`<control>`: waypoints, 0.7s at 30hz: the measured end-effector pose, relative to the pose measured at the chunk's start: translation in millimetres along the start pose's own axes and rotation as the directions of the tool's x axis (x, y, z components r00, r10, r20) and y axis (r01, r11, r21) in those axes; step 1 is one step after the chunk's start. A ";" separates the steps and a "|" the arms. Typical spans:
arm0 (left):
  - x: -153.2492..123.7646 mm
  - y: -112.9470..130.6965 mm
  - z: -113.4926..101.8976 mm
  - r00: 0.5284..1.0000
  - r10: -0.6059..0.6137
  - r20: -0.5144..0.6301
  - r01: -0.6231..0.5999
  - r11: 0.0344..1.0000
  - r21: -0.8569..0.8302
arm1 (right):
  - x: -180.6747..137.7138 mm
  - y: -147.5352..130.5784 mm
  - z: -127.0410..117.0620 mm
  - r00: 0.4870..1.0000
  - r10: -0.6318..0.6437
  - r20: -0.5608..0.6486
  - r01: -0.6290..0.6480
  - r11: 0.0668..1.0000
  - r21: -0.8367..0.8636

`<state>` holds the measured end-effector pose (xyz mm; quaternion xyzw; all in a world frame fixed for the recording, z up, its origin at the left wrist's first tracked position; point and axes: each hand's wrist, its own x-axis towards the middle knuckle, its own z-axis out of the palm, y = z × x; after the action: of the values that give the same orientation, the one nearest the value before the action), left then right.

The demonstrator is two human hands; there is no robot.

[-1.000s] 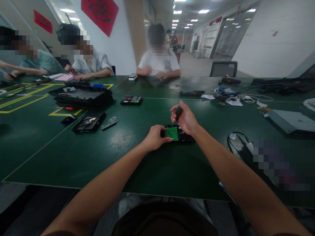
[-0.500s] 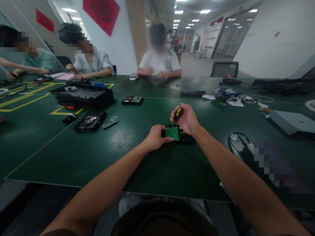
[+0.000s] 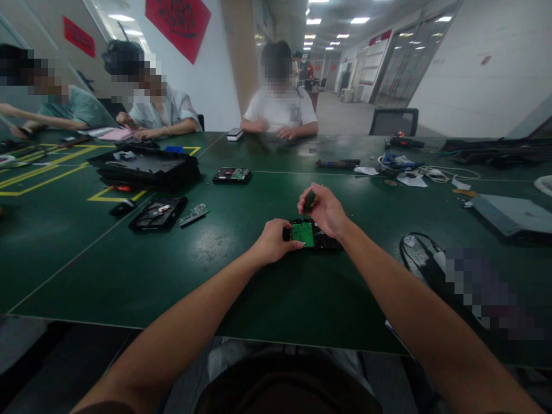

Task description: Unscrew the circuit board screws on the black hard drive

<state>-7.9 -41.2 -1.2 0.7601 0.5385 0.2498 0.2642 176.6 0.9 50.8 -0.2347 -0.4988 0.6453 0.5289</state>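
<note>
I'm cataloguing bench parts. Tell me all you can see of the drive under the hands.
The drive is a flat black slab, seemingly metal, lying board-side up on the green table. A green board covers its left part. The left hand pinches its left edge; the right hand is over its right part, gripping a screwdriver whose tip is hidden.

The green counter (image 3: 241, 287) carries a hard drive (image 3: 303, 233) under the right grip (image 3: 325, 210). An opened drive (image 3: 157, 213) and black tray (image 3: 146, 167) lie far to its left, cables (image 3: 425, 171) beyond to its right.
</note>
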 end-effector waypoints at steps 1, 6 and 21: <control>-0.1 0.0 0.0 1.000 0.000 0.001 0.000 1.000 -0.001 | -0.1 0.2 -0.2 1.000 0.000 0.002 0.000 1.000 0.007; -0.7 0.2 0.0 1.000 0.006 -0.001 -0.006 1.000 -0.003 | 1.4 -0.2 -5.0 1.000 0.000 0.022 -0.001 0.999 0.044; 0.2 -0.6 0.4 1.000 0.010 -0.002 -0.010 1.000 -0.003 | -0.7 2.4 0.2 0.999 -0.007 -0.048 0.006 1.000 -0.026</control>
<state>-8.0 -40.9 -1.9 0.7622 0.5344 0.2526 0.2638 175.5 0.3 48.5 -0.2551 -0.4949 0.6313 0.5399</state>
